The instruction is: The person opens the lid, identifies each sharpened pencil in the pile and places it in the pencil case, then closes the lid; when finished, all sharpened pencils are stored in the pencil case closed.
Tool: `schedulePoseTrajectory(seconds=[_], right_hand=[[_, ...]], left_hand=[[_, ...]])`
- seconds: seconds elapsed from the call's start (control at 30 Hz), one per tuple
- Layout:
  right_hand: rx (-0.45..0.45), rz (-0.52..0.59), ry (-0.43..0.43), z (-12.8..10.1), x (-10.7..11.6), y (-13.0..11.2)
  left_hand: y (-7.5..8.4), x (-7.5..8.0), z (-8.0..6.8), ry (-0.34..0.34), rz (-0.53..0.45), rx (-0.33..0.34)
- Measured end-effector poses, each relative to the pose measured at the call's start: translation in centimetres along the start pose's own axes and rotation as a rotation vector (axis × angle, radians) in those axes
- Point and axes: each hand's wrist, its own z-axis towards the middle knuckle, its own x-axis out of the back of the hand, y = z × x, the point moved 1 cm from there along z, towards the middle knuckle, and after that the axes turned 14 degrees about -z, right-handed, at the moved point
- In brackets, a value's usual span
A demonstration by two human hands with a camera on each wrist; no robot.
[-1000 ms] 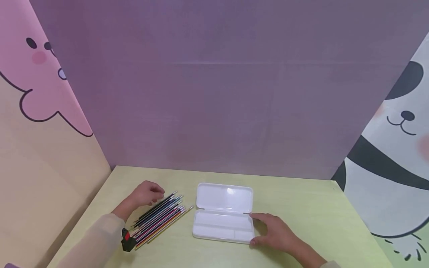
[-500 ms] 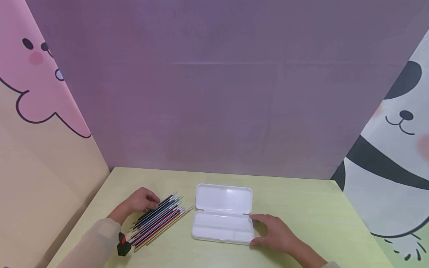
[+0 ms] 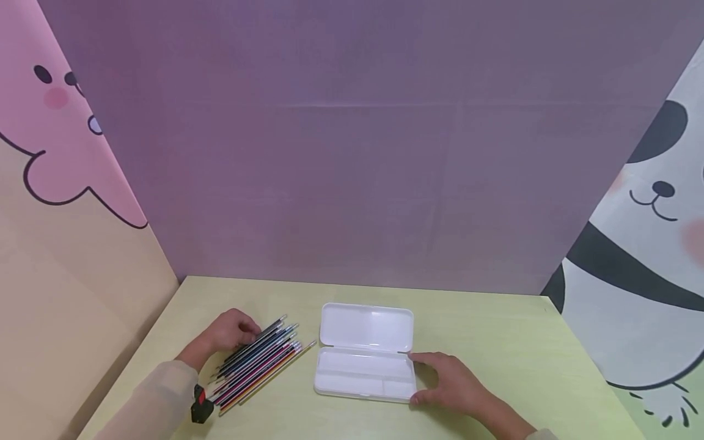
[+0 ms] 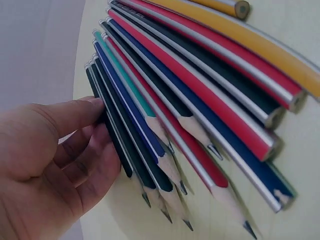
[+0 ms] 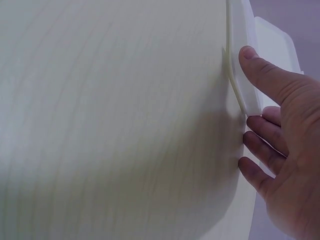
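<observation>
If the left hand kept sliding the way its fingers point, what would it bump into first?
The left hand already touches the outermost dark pencil in the row of pencils. Going on, it would push into that row; the open white case lies beyond.

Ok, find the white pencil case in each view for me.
Head: the white pencil case lies open at lower centre on the table, right hand at its right end.
Left wrist: not in it; only the pencils and left hand.
Right wrist: its rim runs down the right side, thumb against it.
Shared landmark: the yellow-green table.
</observation>
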Motion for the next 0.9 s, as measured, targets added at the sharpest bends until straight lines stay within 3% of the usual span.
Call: schedulePoseTrajectory(seconds=[0.17,0.47,0.9], right_hand=[[-0.012,0.006,-0.002,-0.1,-0.2,0.0],[-0.025,-0.002,-0.001,-0.3,-0.2,0.0],[-0.019,-0.019,0.0,-0.2,0.2,0.0]], left_hand=[[0.0,-0.2,0.3,0.012,0.146,-0.086],[0.5,-0.6,0.3,0.049,0.313,-0.083],[2.2,-0.4,0.5,0.034,0.258,-0.128]])
